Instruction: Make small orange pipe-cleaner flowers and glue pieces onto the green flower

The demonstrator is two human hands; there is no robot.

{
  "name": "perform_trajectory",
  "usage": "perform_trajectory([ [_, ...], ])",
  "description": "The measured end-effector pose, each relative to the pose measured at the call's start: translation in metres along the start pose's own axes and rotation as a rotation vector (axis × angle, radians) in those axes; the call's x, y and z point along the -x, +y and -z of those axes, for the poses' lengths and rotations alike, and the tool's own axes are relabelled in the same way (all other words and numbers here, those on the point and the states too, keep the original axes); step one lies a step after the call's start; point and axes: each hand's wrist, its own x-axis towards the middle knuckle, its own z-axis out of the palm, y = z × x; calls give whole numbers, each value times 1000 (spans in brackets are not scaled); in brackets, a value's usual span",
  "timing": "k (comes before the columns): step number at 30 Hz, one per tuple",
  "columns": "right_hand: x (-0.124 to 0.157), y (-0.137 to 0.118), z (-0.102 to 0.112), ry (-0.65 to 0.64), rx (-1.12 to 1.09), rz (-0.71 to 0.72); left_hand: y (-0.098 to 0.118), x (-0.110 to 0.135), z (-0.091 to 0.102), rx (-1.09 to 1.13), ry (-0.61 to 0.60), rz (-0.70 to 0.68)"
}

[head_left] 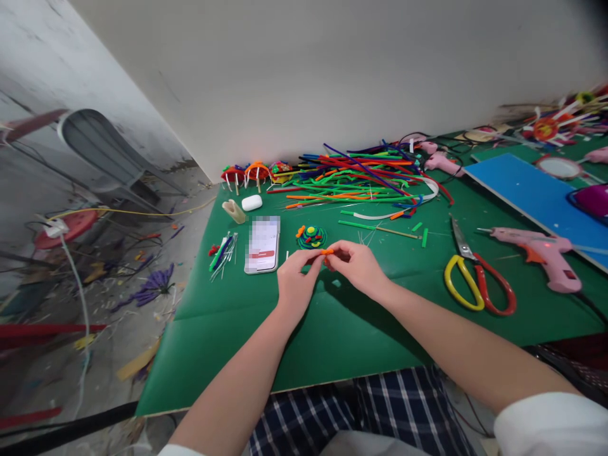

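Left hand (298, 275), right hand (358, 267): both pinching small orange piece (328, 252) over smooth green desk (204, 339), inward of left edge; round coiled ornament (311, 237) just beyond. Open room toward near left corner.

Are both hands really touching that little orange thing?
Touching: the head view shows the little orange piece pinched at the fingertips of the left hand and right hand.
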Motion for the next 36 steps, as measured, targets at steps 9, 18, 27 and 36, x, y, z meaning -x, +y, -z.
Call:
perform_trajectory([
  [9,0,-1,-2,10,-139,-38,0,0,-3,18,26,61],
  [18,4,-2,-6,115,140,53,0,3,-8,-76,28,56],
  [27,0,2,-6,163,95,135,1,-1,-9,326,8,286],
  [36,1,2,-3,123,141,161,-1,-2,-9,324,5,309],
])
